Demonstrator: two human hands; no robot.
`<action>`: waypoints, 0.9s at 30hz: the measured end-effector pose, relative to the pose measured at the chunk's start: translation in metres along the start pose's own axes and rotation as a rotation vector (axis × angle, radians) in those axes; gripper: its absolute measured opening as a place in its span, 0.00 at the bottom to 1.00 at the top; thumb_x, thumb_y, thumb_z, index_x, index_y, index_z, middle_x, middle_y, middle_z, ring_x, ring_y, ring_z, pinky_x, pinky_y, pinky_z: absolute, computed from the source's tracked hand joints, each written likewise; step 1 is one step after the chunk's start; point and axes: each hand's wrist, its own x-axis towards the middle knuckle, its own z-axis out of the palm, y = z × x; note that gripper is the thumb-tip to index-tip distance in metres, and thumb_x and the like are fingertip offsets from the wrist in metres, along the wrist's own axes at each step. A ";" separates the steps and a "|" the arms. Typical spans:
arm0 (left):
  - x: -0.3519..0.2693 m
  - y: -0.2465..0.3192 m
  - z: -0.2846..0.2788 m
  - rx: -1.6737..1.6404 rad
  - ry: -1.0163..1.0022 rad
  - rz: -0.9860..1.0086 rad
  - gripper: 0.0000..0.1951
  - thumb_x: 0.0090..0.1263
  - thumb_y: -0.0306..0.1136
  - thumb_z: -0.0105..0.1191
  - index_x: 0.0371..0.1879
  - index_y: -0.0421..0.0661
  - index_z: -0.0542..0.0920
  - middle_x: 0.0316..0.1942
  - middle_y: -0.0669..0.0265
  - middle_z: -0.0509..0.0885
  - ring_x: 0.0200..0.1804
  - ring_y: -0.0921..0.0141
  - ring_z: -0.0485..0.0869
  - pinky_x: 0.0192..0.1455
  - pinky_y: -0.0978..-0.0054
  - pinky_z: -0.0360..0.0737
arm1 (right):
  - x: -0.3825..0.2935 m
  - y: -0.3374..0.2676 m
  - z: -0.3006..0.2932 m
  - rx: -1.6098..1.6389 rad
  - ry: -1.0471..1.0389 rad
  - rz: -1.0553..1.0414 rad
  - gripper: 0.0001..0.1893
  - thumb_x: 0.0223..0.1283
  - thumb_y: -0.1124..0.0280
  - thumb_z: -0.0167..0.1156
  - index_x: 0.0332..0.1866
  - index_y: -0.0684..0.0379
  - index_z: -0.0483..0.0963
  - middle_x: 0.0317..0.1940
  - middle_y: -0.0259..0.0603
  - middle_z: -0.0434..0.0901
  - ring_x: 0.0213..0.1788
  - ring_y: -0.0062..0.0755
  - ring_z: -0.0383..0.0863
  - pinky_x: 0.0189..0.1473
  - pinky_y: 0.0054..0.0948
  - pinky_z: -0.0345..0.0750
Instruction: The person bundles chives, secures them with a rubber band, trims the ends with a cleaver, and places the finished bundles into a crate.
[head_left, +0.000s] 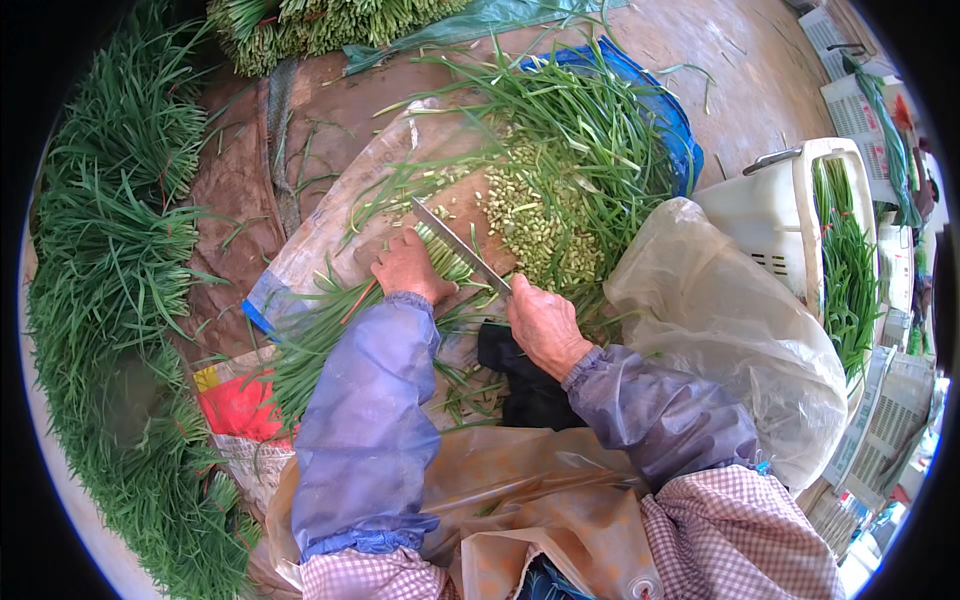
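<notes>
My left hand (412, 267) presses down on a bundle of green garlic chives (315, 367), whose leaves trail back under my left forearm. The pale stem ends (444, 253) stick out past my fingers, over a wooden board (379, 244). In my right hand (546, 322) is the handle of a long knife (461, 246). Its blade lies across the stems, just to the right of my left hand. Whether the edge is into the stems cannot be made out. Beyond the blade lies a heap of short cut stem pieces (544, 225), with loose chive leaves (600, 127) piled over and behind it.
Tied chive bundles (112, 247) line the left side, and more (337, 26) lie at the top. A white plastic crate (757, 217) on its side holds chives, with a clear plastic bag (720, 330) before it. Blue netting (682, 142) edges the leaf pile. A black cloth (525, 382) lies near my right wrist.
</notes>
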 end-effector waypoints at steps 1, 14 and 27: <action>-0.001 0.000 0.000 0.007 0.011 0.004 0.59 0.33 0.54 0.79 0.67 0.46 0.61 0.60 0.56 0.75 0.61 0.53 0.76 0.63 0.53 0.70 | 0.000 0.000 0.000 0.001 -0.004 0.005 0.05 0.64 0.72 0.50 0.37 0.63 0.66 0.25 0.56 0.79 0.31 0.61 0.81 0.34 0.54 0.76; 0.004 -0.005 0.008 -0.021 0.048 0.052 0.56 0.36 0.52 0.79 0.66 0.42 0.62 0.57 0.56 0.76 0.59 0.56 0.77 0.61 0.57 0.72 | 0.005 0.005 -0.012 -0.002 -0.014 0.039 0.09 0.64 0.68 0.55 0.37 0.62 0.65 0.22 0.57 0.78 0.29 0.63 0.79 0.31 0.54 0.74; 0.008 -0.005 0.014 -0.054 0.088 0.109 0.45 0.36 0.47 0.78 0.55 0.42 0.70 0.51 0.56 0.79 0.53 0.56 0.81 0.56 0.54 0.75 | 0.037 -0.006 0.009 -0.031 -0.112 0.169 0.12 0.65 0.64 0.55 0.38 0.64 0.71 0.28 0.60 0.80 0.35 0.63 0.82 0.38 0.54 0.77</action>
